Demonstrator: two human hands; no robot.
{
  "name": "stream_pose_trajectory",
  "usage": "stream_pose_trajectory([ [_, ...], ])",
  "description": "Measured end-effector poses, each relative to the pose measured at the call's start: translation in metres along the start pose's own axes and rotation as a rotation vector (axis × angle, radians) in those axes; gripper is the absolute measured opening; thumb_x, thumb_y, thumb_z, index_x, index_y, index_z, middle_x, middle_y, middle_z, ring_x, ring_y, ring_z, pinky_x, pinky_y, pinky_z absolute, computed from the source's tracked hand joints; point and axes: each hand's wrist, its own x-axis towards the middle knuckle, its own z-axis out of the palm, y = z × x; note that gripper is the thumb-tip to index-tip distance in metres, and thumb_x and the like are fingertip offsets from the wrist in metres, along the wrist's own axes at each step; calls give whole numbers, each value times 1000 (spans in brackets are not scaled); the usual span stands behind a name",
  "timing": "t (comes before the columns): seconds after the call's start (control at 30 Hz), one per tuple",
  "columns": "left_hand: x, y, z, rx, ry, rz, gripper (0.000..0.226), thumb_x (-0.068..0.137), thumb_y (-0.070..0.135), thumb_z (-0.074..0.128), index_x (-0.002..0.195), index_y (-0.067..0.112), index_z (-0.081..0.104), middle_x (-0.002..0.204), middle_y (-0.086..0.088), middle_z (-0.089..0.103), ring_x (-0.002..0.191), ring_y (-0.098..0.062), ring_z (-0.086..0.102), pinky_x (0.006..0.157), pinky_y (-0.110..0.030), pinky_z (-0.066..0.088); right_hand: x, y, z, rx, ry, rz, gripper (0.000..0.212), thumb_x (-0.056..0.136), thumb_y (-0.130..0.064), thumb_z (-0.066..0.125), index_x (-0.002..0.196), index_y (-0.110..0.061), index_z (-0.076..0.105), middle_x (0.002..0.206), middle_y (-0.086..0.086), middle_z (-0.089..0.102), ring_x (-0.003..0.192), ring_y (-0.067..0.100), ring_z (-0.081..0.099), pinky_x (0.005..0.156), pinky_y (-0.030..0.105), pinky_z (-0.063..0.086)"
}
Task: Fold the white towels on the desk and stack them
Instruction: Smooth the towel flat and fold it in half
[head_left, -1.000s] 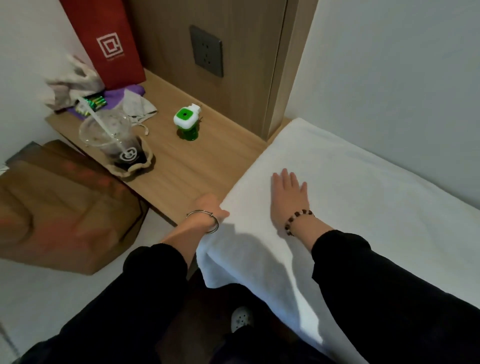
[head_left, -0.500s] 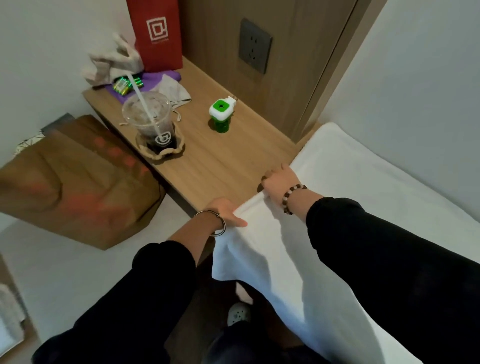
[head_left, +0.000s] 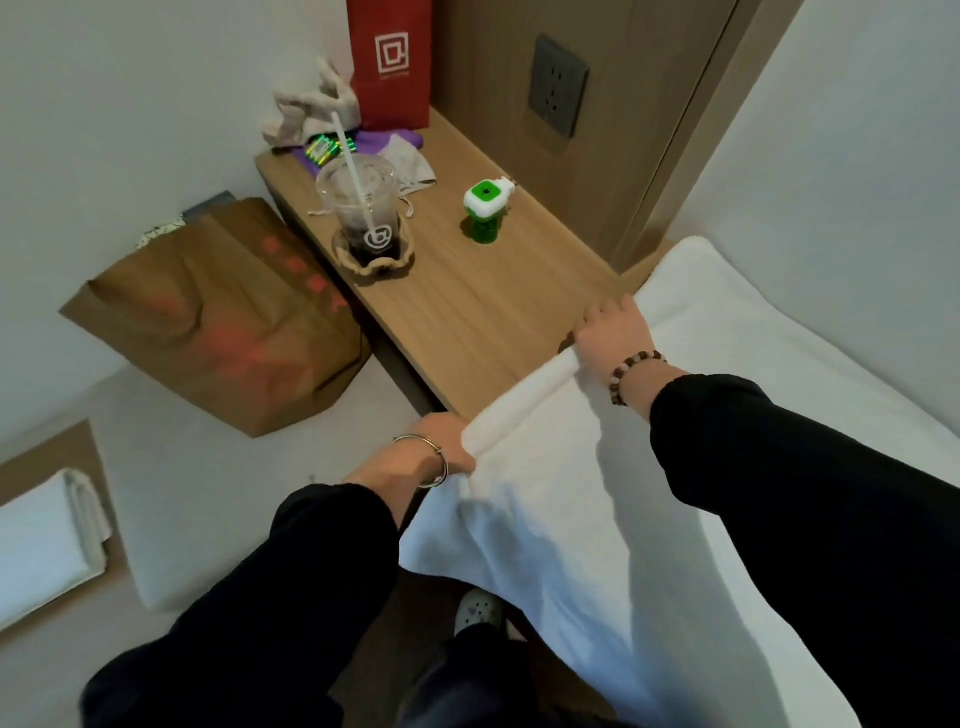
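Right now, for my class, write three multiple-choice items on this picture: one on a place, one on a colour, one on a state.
1. The cup stands:
A on the floor; B on the desk; C in a drawer.

2. The bag on the desk is:
A blue; B black; C red.

3. The left hand and right hand are:
A gripping the towel's edge; B lying flat; C hanging free.

Answers:
1 B, it stands on the wooden top, ahead of the hands.
2 C, it is red with a white logo.
3 A, the fingers of both curl round the lifted edge.
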Motion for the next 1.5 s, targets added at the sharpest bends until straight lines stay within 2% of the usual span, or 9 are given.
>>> stream_pose_trajectory([
  [0.2,-51,41,5,-89,320,-38,18,83,34,58,86,16,59,83,-3,60,70,-20,52,59,-27,40,-47,44,-22,36,148,96,22,91,-11,45,110,-9,56,105,9,57,101,27,52,89,37,35],
  [0.4,-118,139,7,-20,212,205,32,82,43,66,83,13,54,70,4,49,59,-13,45,48,-25,32,-130,108,-25,130,299,202,26,84,7,45,108,0,52,105,18,55,99,34,53,70,38,36],
  [0.63,-179,267,70,-19,69,450,19,83,20,63,97,8,59,97,-11,62,90,-28,59,68,-28,43,-276,180,31,229,528,307,22,62,22,56,76,6,55,77,25,51,65,36,53,49,29,31],
  [0.8,-184,310,151,53,-80,520,37,82,20,59,117,12,50,111,-10,60,103,-29,57,79,-31,46,-380,189,128,154,272,309,24,62,19,64,79,4,58,81,21,53,72,35,55,46,31,36],
  [0.97,-171,296,211,254,23,409,47,82,12,56,125,14,36,109,-10,59,99,-33,59,68,-34,41,-408,145,180,182,-236,352,26,82,-20,57,108,-19,54,113,3,47,108,23,44,79,29,36],
  [1.1,-165,281,218,219,71,361,38,81,11,55,115,15,37,104,-9,59,90,-32,58,65,-34,41,-404,119,182,280,-114,258,60,58,-21,74,111,-17,47,120,4,43,112,26,44,91,32,35],
  [1.2,-167,278,216,321,57,353,38,81,14,59,114,15,41,104,-7,58,92,-31,58,66,-34,41,-396,110,169,367,32,27,37,66,1,65,102,-4,57,108,15,57,100,34,56,90,33,31],
  [1.37,-160,264,167,161,254,252,26,85,11,49,111,14,54,117,-11,58,107,-33,56,80,-35,43,-371,114,110,413,167,280,30,77,8,44,104,-3,53,89,14,55,79,31,54,56,34,32],
  [1.5,-155,251,95,-157,444,160,19,89,7,42,104,5,53,115,-18,59,105,-36,55,73,-31,35,-341,117,45,539,206,424,21,84,-12,46,104,-11,42,69,2,44,61,26,46,52,29,30],
])
